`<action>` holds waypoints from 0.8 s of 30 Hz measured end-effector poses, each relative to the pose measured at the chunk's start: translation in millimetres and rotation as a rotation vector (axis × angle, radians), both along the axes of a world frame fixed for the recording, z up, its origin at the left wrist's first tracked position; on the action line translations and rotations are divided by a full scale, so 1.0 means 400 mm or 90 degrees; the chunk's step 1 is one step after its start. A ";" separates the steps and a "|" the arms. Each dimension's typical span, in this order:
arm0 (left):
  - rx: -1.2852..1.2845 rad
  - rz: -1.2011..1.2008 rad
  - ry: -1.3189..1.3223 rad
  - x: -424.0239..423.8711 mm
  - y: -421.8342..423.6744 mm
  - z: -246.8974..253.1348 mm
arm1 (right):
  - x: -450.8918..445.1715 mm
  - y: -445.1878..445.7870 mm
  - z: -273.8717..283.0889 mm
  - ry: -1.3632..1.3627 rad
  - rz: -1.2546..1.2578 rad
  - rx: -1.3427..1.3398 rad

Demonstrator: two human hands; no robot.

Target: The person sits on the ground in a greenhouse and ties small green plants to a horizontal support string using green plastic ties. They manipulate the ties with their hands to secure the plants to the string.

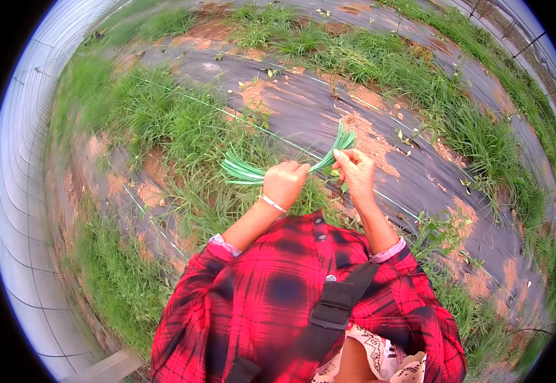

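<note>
My left hand [284,182] is closed in a fist around the middle of a bundle of thin green ties [242,169]. The ties fan out on both sides of the fist, and both ends curve upward. At the bundle's right end, my right hand [357,173] pinches the strands between thumb and fingertips. Both hands are in front of my chest, above grass and black plastic mulch film [302,110]. Whether a single tie is separated between the right fingertips is too small to tell. The middle of the bundle is hidden inside the left fist.
Pale green strings [258,128] stretch along the planting rows. Small leafy plants [443,230] grow through the film, with soil patches [369,143] on it. Tall grass [163,110] fills the strips between beds. A translucent greenhouse wall [28,210] curves along the left.
</note>
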State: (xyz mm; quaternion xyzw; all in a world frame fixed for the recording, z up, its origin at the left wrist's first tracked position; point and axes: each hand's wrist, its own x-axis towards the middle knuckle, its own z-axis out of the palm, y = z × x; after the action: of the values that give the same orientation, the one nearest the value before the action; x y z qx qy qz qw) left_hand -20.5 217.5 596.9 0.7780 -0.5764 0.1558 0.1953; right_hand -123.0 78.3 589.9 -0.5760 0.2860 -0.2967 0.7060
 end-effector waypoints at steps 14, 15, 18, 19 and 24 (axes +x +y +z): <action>0.081 0.123 0.046 0.140 0.184 -0.091 | 0.225 0.124 -0.096 0.090 0.088 0.063; 0.103 0.132 0.061 0.163 0.204 -0.103 | 0.255 0.142 -0.105 0.080 0.095 0.056; 0.102 0.162 0.109 0.243 0.269 -0.133 | 0.355 0.200 -0.132 0.087 0.125 0.054; 0.098 0.171 0.127 0.276 0.291 -0.141 | 0.395 0.219 -0.141 0.090 0.136 0.055; 0.082 0.211 0.169 0.457 0.398 -0.173 | 0.615 0.317 -0.199 0.265 0.228 -0.039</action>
State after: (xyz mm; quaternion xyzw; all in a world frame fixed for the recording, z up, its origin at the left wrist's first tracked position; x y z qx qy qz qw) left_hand 162.2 376.8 527.9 0.8866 -0.4189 0.0449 0.1912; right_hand 123.0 205.0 510.3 -0.6872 0.3092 -0.0513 0.6554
